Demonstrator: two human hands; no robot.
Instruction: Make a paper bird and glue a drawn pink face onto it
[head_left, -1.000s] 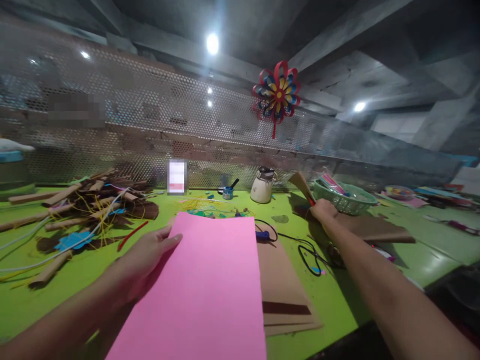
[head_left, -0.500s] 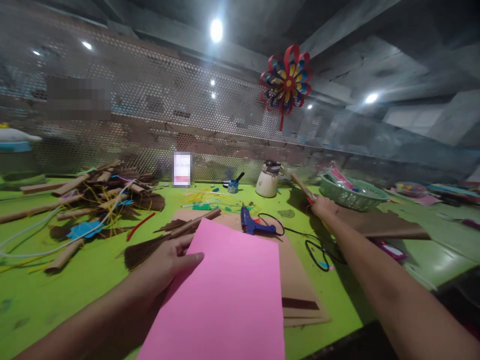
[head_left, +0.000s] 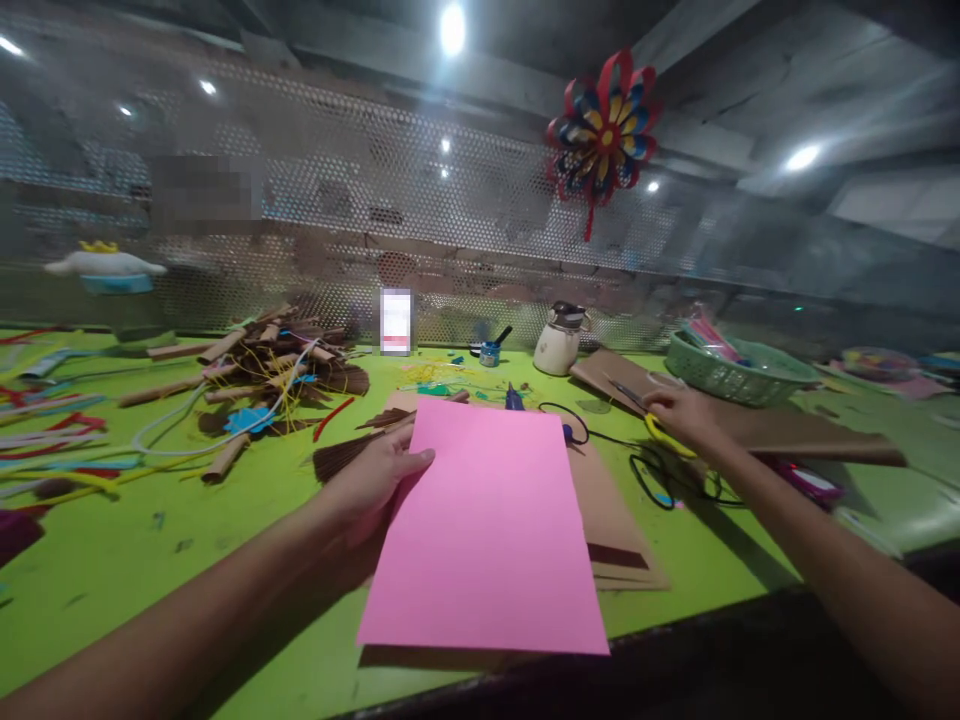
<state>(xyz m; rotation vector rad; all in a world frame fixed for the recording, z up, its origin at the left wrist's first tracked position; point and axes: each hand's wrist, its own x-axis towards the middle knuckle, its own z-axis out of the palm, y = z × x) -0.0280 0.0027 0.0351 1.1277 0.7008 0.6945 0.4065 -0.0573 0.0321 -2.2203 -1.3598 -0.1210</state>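
Note:
My left hand [head_left: 382,480] is closed on the left edge of a pink sheet of paper [head_left: 487,540], thumb on top, holding it above the table's front edge. To the right, my right hand [head_left: 686,412] is closed around a pair of scissors [head_left: 630,394], blades pointing away to the left and a yellow handle loop below the fingers. Under that hand lies brown kraft paper [head_left: 780,435]. The sheet mostly hides a blue glue gun [head_left: 514,398]; its nozzle and a bit of its grip show. Brown cardboard [head_left: 619,520] lies beneath the sheet.
Brown paper brooms [head_left: 262,365] are heaped at the left, near coloured pipe cleaners [head_left: 75,440]. A cream jug [head_left: 559,342], a blue jar [head_left: 490,354] and a green basket [head_left: 742,372] stand at the back. A black cord [head_left: 652,485] loops across the green table [head_left: 225,560].
My right hand has lifted the scissors, which now show in its grip. The pink sheet has moved up and covers most of the glue gun. The view has turned left.

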